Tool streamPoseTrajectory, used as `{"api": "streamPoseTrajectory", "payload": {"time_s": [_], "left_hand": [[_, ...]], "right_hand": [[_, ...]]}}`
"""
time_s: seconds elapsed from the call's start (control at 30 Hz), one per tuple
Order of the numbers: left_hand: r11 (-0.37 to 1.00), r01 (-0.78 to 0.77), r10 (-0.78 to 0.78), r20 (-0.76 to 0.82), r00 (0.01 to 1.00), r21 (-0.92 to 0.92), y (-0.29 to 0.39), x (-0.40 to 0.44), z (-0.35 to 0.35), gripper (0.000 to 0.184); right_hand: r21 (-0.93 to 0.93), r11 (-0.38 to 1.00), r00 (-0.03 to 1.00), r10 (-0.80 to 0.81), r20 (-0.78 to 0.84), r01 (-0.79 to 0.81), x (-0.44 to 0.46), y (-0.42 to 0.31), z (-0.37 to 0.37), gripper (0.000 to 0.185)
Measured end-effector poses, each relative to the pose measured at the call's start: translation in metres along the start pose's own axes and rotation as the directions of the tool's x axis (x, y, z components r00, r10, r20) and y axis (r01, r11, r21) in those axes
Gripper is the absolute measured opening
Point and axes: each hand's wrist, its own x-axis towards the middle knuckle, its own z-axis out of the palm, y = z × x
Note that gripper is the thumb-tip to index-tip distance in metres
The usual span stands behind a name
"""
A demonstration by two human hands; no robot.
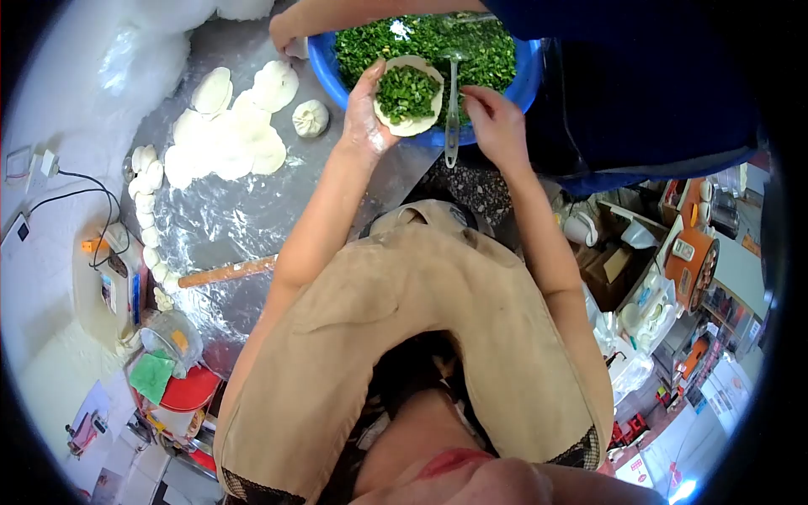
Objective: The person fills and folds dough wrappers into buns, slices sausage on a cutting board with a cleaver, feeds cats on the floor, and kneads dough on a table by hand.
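My left hand [368,114] holds up a round dough wrapper [417,124] with a heap of chopped green filling [406,93] on it. My right hand [501,130] is at the near rim of a blue basin [324,71], its curled fingers slightly apart. Right beside its fingertips a spoon [453,118] points handle-down over the rim; I see no grip on it. More chopped greens [484,50] fill the basin. Left of my left hand sit a gathered, closed bun [310,119] and a spread of overlapping flat wrappers [227,147] on the floury metal table [223,219].
A co-worker's bare arm [362,15] reaches across the basin's far side; their dark blue clothing [640,93] fills the upper right. A rolling pin [227,271] and a row of dough pieces [150,236] lie on the table's left part. Cluttered shelves [640,252] stand at right.
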Motion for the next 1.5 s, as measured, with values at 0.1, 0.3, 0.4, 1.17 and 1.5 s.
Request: {"api": "streamPoseTrajectory", "payload": {"time_s": [0.1, 0.3, 0.4, 1.17, 1.5], "left_hand": [[0.999, 0.008, -0.007, -0.02, 1.0, 0.033, -0.001, 0.0, 0.0, 0.043], [1.0, -0.007, 0.007, 0.013, 1.0, 0.025, 0.0, -0.004, -0.004, 0.03], [0.987, -0.04, 0.04, 0.003, 0.999, 0.156, -0.002, -0.002, -0.01, 0.029], [0.904, 0.019, 0.036, -0.119, 0.992, 0.427, 0.027, -0.004, 0.001, 0.029], [0.786, 0.12, -0.073, -0.103, 0.992, 0.606, 0.033, 0.001, 0.002, 0.032]], "right_hand": [[0.528, 0.711, 0.884, 0.335, 0.326, -0.464, 0.012, -0.01, 0.009, 0.027], [0.44, 0.759, 0.875, 0.374, 0.308, -0.48, 0.018, -0.017, 0.02, 0.021], [0.546, 0.679, 0.869, 0.333, 0.367, -0.491, 0.021, -0.008, 0.025, 0.018], [0.562, 0.799, 0.969, 0.246, 0.023, -0.216, 0.034, -0.026, 0.037, 0.012], [0.483, 0.855, 0.982, 0.174, 0.077, -0.19, 0.038, -0.02, 0.032, 0.012]]}}
